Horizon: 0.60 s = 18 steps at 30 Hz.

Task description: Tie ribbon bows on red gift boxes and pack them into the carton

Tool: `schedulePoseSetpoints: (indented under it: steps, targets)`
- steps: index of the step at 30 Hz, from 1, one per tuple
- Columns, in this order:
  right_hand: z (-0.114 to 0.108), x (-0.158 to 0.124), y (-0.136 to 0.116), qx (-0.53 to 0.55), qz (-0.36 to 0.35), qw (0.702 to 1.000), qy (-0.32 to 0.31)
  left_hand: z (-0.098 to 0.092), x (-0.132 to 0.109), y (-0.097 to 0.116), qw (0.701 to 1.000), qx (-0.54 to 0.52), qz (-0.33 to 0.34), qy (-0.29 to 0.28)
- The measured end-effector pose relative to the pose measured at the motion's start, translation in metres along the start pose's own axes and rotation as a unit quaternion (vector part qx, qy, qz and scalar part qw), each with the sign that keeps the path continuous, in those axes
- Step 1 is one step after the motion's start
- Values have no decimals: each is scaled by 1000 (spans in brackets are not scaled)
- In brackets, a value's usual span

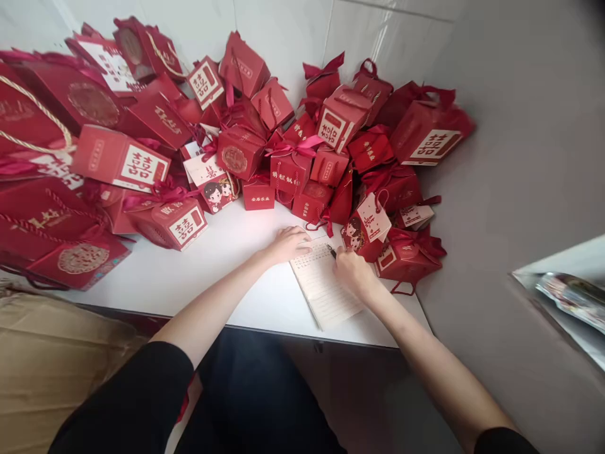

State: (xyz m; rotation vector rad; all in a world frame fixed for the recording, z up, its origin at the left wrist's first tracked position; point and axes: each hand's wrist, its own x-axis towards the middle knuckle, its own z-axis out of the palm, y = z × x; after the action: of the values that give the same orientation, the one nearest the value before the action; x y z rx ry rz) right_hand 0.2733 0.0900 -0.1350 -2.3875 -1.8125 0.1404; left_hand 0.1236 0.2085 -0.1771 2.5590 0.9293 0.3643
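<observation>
A lined notebook [331,291] lies tilted on the white tabletop [265,296], with rows of handwriting near its top. My right hand [352,270] is closed around a dark pen [331,251], whose tip points at the written lines. Resting on the notebook's upper left edge is my left hand [289,244], its fingers stretched out flat over the page corner. Just beyond both hands, red gift boxes [307,205] with ribbons and cords are heaped together. A box with cartoon figures [362,230] stands close to the right of my pen hand.
Larger red gift bags [89,104] with rope handles crowd the left side. A brown cardboard box [57,359] sits at the lower left. Grey wall panel [496,189] borders the table on the right, where a white shelf [543,268] holds a shiny packet [574,296].
</observation>
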Motion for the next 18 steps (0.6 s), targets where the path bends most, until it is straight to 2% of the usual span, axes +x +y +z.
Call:
schedulePoseSetpoints:
  steps: [4, 6, 7, 10, 12, 14, 18]
  targets:
    - [0, 22, 1, 77, -35, 996, 22, -2, -1, -14, 999, -27, 43, -11]
    - [8, 28, 0, 215, -60, 974, 40, -3, -2, -16, 998, -33, 47, -10]
    - [14, 29, -1, 313, -74, 946, 49, -3, -1, -17, 998, -34, 49, -7]
    - [26, 27, -1, 567, -89, 815, 78, -1, 0, -17, 998, -33, 62, 0]
    - [26, 25, -1, 628, -73, 771, 75, 0, 1, -18, 997, -36, 67, 3]
    - [19, 23, -1, 639, -36, 767, 40, 2, 1, -20, 997, -38, 68, 10]
    - [10, 19, -8, 595, 46, 800, -60, 3, -1, -19, 996, -41, 72, 15]
